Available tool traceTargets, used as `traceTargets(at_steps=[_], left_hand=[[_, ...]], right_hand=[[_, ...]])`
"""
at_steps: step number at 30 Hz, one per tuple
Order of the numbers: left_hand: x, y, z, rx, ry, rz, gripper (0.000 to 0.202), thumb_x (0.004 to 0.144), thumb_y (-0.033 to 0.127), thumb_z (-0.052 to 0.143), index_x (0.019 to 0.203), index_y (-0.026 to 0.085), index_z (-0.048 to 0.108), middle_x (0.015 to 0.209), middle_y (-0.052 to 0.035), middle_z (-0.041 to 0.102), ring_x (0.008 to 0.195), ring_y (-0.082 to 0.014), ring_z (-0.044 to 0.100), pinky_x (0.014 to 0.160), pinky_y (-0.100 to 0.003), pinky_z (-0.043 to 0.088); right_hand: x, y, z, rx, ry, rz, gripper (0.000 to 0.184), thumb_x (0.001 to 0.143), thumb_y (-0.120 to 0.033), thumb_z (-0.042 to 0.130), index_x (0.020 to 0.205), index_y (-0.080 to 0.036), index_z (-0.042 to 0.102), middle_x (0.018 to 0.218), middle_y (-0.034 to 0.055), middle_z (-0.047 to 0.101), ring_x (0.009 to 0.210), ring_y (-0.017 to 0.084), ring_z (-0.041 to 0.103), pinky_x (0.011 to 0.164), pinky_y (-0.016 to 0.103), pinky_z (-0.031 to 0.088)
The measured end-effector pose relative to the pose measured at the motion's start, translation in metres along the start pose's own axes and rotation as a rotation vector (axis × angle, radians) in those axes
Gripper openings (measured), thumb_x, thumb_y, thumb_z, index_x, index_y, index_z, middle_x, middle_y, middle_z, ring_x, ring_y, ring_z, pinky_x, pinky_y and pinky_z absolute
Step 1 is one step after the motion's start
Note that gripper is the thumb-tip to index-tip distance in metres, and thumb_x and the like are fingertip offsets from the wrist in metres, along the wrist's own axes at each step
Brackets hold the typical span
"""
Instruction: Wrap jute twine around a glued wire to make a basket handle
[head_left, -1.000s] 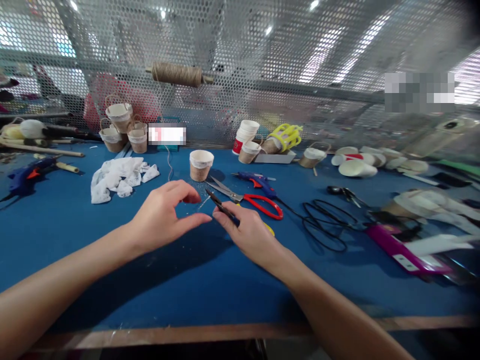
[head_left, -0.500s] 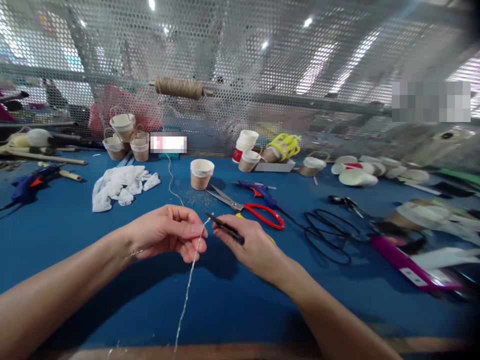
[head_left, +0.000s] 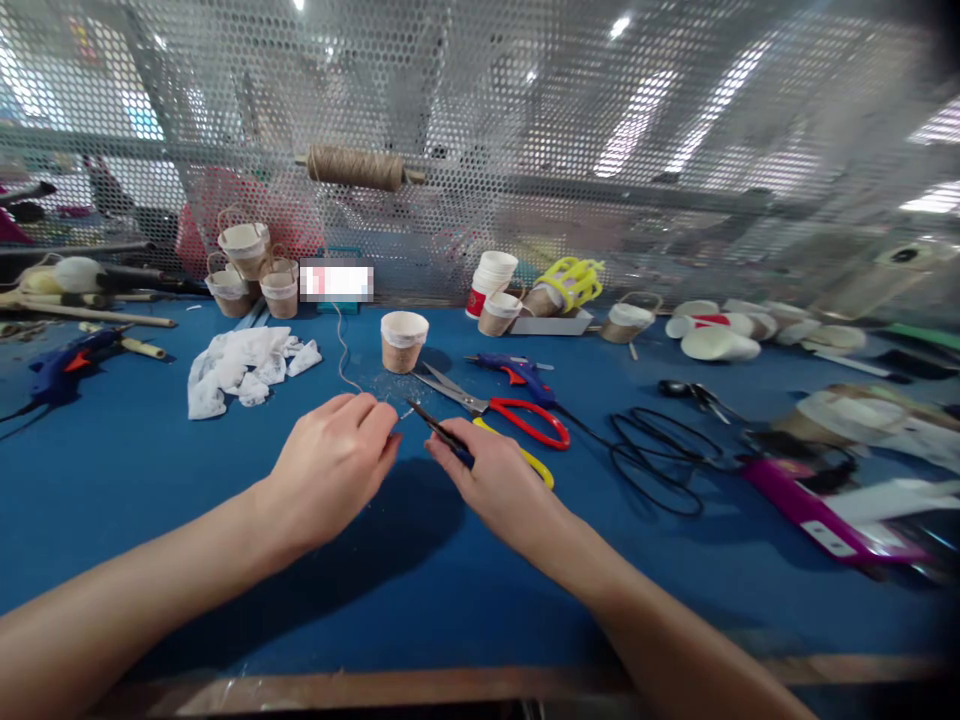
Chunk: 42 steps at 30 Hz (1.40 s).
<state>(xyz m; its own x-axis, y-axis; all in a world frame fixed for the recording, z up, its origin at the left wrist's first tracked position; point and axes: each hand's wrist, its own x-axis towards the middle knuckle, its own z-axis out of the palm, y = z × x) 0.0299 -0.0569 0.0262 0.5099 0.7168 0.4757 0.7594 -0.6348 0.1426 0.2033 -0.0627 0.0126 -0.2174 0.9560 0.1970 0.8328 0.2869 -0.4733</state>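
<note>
My left hand [head_left: 334, 465] hovers over the blue table [head_left: 420, 590] with its fingers pinched together. A thin strand of twine [head_left: 341, 345] runs from the back of the table toward those fingertips. My right hand [head_left: 499, 485] is closed on small black snips [head_left: 436, 430], whose tips point at the left fingertips and almost touch them. Just beyond both hands stands a twine-wrapped paper cup [head_left: 403, 340]. Red-handled scissors [head_left: 517, 415] lie beside my right hand.
A twine spool [head_left: 356, 167] hangs on the mesh wall. White lace cloth [head_left: 244, 365] lies left, with small handled cups [head_left: 251, 265] behind it. Blue glue guns [head_left: 517, 368] [head_left: 64, 360], a black cord [head_left: 660, 450], stacked cups [head_left: 491, 280] and a purple tool [head_left: 817, 505] are around.
My left hand had lifted a long strand toward me, then moved back out over the table. The strand no longer hangs down to the table's front edge. The snips stayed in my right hand.
</note>
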Motion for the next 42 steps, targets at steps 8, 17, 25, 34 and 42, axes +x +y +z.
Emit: traceTargets(at_steps=[8,17,25,34,42], left_hand=[[0.013,-0.017,-0.014,-1.383,-0.500,-0.542,0.013,0.068,0.025,0.060,0.063,0.013,0.055,0.060,-0.0014,0.062,0.047,-0.0087,0.054,0.051,-0.023,0.045],[0.016,-0.020,-0.004,-1.388,-0.337,-0.573,0.012,0.069,0.019,0.061,0.061,0.012,0.055,0.055,0.0023,0.058,0.046,-0.0049,0.050,0.051,-0.020,0.042],[0.014,-0.014,-0.004,-1.135,-0.269,-0.500,0.013,0.069,0.021,0.057,0.061,0.013,0.053,0.053,0.0037,0.054,0.048,-0.0059,0.048,0.051,-0.020,0.040],[0.011,-0.012,0.001,-1.010,-0.218,-0.465,0.014,0.071,0.022,0.056,0.061,0.013,0.053,0.053,0.0033,0.053,0.050,-0.0073,0.047,0.050,-0.021,0.037],[0.013,-0.016,-0.006,-1.602,-0.471,-0.629,0.013,0.069,0.022,0.063,0.063,0.012,0.057,0.059,0.0003,0.062,0.047,-0.0055,0.052,0.051,-0.019,0.042]], right_hand=[[-0.004,0.002,-0.006,0.173,0.016,-0.185,0.018,0.085,-0.030,0.044,0.081,-0.016,0.056,0.073,0.0030,0.063,0.067,0.014,0.057,0.063,0.024,0.042],[0.000,0.002,-0.005,0.191,-0.074,-0.113,0.029,0.082,-0.038,0.047,0.098,-0.015,0.055,0.092,0.0070,0.063,0.081,0.017,0.058,0.071,0.029,0.044],[-0.003,0.003,-0.005,0.148,-0.052,-0.098,0.032,0.083,-0.041,0.045,0.098,-0.015,0.055,0.090,0.0078,0.062,0.079,0.018,0.057,0.070,0.031,0.043],[-0.004,0.002,-0.001,0.044,-0.054,-0.074,0.028,0.083,-0.040,0.045,0.091,-0.015,0.056,0.086,0.0080,0.062,0.077,0.019,0.057,0.068,0.032,0.043],[-0.005,-0.001,-0.002,0.125,-0.010,-0.152,0.020,0.084,-0.032,0.045,0.086,-0.016,0.056,0.081,0.0067,0.063,0.074,0.018,0.057,0.067,0.029,0.044]])
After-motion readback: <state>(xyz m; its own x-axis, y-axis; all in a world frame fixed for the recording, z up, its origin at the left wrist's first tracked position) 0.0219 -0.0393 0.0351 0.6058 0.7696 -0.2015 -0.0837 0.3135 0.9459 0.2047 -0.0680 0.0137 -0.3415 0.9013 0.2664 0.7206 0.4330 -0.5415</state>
